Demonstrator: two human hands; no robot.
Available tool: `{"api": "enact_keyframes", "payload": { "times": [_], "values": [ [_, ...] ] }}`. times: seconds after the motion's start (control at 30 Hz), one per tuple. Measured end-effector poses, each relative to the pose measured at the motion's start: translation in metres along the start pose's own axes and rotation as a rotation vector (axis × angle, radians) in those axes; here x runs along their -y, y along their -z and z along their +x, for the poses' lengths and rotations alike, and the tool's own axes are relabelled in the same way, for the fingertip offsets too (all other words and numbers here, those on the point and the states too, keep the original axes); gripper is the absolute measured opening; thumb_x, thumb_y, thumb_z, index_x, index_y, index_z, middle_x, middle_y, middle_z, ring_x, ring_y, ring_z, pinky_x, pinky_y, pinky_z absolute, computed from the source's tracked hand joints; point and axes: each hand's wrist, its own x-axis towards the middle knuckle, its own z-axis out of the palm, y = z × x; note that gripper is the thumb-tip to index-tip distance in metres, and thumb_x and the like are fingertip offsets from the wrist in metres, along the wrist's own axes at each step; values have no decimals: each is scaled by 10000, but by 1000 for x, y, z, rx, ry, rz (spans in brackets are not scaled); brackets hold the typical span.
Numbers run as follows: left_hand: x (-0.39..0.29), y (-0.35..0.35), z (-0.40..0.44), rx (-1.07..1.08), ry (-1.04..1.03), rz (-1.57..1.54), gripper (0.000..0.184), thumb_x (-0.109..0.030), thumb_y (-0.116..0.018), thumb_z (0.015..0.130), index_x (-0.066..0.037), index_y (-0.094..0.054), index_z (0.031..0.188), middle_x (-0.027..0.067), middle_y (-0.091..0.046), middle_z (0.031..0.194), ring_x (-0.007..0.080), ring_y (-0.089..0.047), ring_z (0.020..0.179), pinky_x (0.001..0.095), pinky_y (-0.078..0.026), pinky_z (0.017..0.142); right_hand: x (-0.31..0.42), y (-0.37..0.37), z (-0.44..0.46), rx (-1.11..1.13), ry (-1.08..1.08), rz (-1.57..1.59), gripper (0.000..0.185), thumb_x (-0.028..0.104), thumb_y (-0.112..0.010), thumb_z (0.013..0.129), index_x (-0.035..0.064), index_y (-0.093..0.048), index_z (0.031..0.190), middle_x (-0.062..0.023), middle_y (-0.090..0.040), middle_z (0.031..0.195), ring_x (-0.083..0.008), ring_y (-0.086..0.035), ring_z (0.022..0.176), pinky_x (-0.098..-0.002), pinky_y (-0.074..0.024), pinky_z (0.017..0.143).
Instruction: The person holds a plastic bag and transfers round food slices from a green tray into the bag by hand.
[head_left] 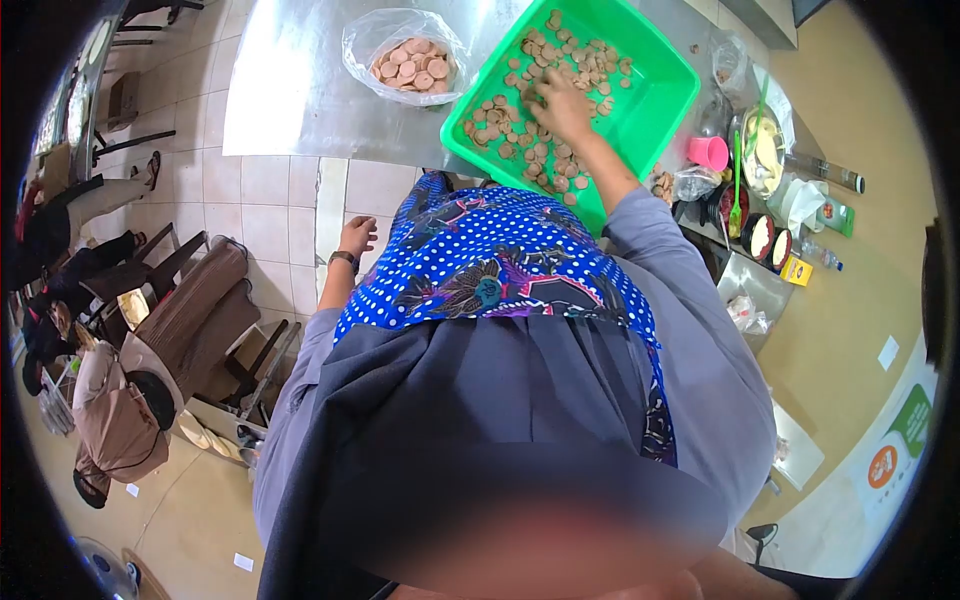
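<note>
A bright green plastic tray [655, 85] stands on the metal table, with many thin round brown discs [490, 125] scattered loosely over its bottom. My right hand [560, 105] reaches into it from the right, bent fingers down among the discs. Whatever the fingertips hold is hidden beneath them. Beside the tray, on the left, lies an open clear plastic bag [365, 45] filled with a heap of similar, paler discs [412, 65]. My left hand [357, 237] hangs at my side away from the table, loosely curled with fingers apart and nothing in it.
Right of the tray are a pink cup [708, 153], a green spatula [736, 205], a metal bowl [763, 150], bowls of pale food, plastic bags and a yellow box [797, 270]. Another person [115, 420] is at the left, near chairs and a brown-covered table [195, 310].
</note>
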Motion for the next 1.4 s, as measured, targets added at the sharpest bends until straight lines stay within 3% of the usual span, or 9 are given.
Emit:
{"api": "enact_keyframes", "payload": {
  "times": [0.33, 0.5, 0.73, 0.8, 0.9, 1.03, 1.13, 1.23, 1.4],
  "values": [
    [-6, 0, 2, -16, 9, 29, 330, -279, -576, 871, -54, -575, 1113, 80, -642, 952, 167, -627, 745, 309, -506, 570, 15, -12, -18, -29, -23, -216, 136, 130, -694, 683, 54, -620, 767, -103, -558, 988, -255, -538, 913, -390, -454, 780],
    [-10, -1, 3, -29, -30, 3, 334, -267, -578, 870, -48, -571, 1122, 87, -642, 957, 172, -629, 753, 320, -519, 583, -11, 11, -10, -95, -637, 1017, 73, 120, -615, 763, 53, -591, 776, -26, -555, 660, -145, -528, 573, -275, -433, 520],
    [-5, 1, 3, -34, 4, 15, 340, -278, -581, 872, -50, -568, 1124, 86, -637, 971, 174, -629, 770, 314, -519, 579, -111, 7, 12, 81, -884, 1455, 200, 241, -614, 810, 49, -593, 864, -14, -609, 771, -133, -574, 686, -266, -452, 581],
    [-3, 2, 5, -25, 1, 6, 339, -285, -584, 872, -55, -569, 1120, 84, -634, 978, 173, -629, 771, 314, -519, 579, -98, 2, 11, 32, -532, 541, 255, 305, -601, 824, 60, -621, 894, -17, -593, 749, -138, -571, 692, -276, -457, 603],
    [-2, 2, 6, -37, 0, -3, 332, -283, -583, 872, -59, -572, 1117, 79, -632, 973, 170, -628, 768, 310, -517, 575, -54, 21, 0, 120, -353, -19, 217, 265, -618, 817, 77, -653, 921, -31, -573, 719, -142, -577, 711, -279, -460, 621],
    [-1, 1, 5, -39, 5, -17, 330, -282, -582, 874, -59, -574, 1116, 75, -632, 963, 164, -626, 760, 300, -514, 569, -55, 7, -10, 72, -283, -49, 182, 214, -625, 812, 74, -650, 926, -47, -578, 728, -141, -577, 713, -282, -460, 633],
    [-2, 3, 3, -39, -3, 19, 323, -278, -579, 875, -57, -576, 1111, 73, -631, 959, 157, -622, 758, 292, -511, 566, -69, 4, -5, -34, -315, 325, 85, 147, -627, 784, 78, -607, 828, -56, -624, 816, -150, -566, 631, -303, -449, 552],
    [-1, 4, 5, -44, -15, -45, 318, -271, -578, 874, -55, -578, 1108, 72, -632, 957, 153, -620, 765, 286, -510, 566, -62, 32, 0, -77, -737, 1343, 183, 26, -618, 736, 99, -462, 676, -69, -618, 797, -89, -445, 468, -220, -333, 412],
    [-8, 2, -4, -51, -11, 2, 307, -258, -578, 873, -53, -580, 1102, 73, -632, 957, 158, -618, 766, 284, -509, 567, -58, 41, 0, 105, -674, 1164, 107, 52, -629, 741, 69, -585, 837, -44, -599, 785, -98, -494, 539, -221, -359, 448]
  ]
}}
